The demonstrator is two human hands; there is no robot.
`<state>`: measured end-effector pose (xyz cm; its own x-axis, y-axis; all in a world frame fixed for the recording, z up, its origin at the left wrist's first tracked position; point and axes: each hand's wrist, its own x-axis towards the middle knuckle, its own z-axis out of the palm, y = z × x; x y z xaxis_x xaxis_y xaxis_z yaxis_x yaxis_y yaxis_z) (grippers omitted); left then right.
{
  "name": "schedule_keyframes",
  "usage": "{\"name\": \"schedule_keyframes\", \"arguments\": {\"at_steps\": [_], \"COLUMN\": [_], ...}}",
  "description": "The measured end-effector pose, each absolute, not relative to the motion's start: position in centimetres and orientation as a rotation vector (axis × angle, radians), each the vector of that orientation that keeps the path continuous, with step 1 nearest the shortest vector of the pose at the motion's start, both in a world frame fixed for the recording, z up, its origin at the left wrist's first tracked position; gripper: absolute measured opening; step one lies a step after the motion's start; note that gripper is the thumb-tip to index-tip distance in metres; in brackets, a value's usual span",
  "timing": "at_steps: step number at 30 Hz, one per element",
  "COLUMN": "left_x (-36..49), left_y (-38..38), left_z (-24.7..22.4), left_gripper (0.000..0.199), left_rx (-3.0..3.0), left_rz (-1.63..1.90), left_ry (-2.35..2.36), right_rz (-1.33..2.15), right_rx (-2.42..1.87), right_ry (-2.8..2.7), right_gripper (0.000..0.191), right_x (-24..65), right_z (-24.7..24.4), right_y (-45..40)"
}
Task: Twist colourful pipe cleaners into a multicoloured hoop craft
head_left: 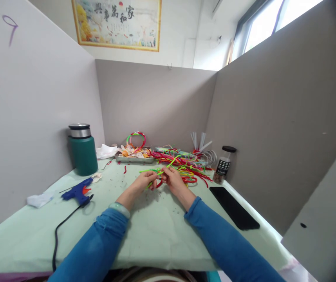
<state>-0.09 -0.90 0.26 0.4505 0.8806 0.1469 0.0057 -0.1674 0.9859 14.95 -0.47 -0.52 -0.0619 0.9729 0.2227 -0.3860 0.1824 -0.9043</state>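
Observation:
Both hands meet above the middle of the table, fingers pinched. Between them runs a bright green pipe cleaner [174,159], slanting up to the right past my right hand [170,178]. My left hand [147,181] grips its lower part, with a short green end poking out below the fingers. Red and yellow pipe cleaner loops [190,179] lie just behind and right of my right hand; whether they join the held piece I cannot tell. Farther back spreads a heap of mostly red pipe cleaners [174,157].
At left stand a green flask [82,152] and a blue glue gun [76,192] with its black cord. A metal tray [135,159] of scraps sits at the back. On the right are a black-lidded jar [223,166] and a black flat slab [234,207]. Grey partitions enclose three sides.

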Motion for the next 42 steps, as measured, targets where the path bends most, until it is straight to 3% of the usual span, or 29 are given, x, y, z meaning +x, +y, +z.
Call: {"name": "schedule_keyframes", "arguments": {"at_steps": [6, 13, 32, 42], "left_x": [0.0, -0.3, -0.2, 0.1], "left_y": [-0.9, -0.4, -0.2, -0.6], "left_z": [-0.1, -0.5, -0.9, -0.5], "left_gripper": [0.03, 0.026, 0.032, 0.027], "left_rx": [1.684, 1.668, 1.647, 1.654], "left_rz": [0.829, 0.878, 0.787, 0.852], "left_ry": [0.861, 0.906, 0.974, 0.992], "right_rz": [1.098, 1.22, 1.098, 0.835], "right_rx": [-0.823, -0.866, -1.069, -1.081], "right_ry": [-1.093, -1.273, -1.312, -1.552], "right_gripper": [0.035, 0.034, 0.036, 0.029], "right_x": [15.5, 15.2, 15.4, 14.7], "right_z": [-0.7, -1.2, -2.0, -1.9], "right_y": [0.0, -0.1, 0.3, -0.4]}}
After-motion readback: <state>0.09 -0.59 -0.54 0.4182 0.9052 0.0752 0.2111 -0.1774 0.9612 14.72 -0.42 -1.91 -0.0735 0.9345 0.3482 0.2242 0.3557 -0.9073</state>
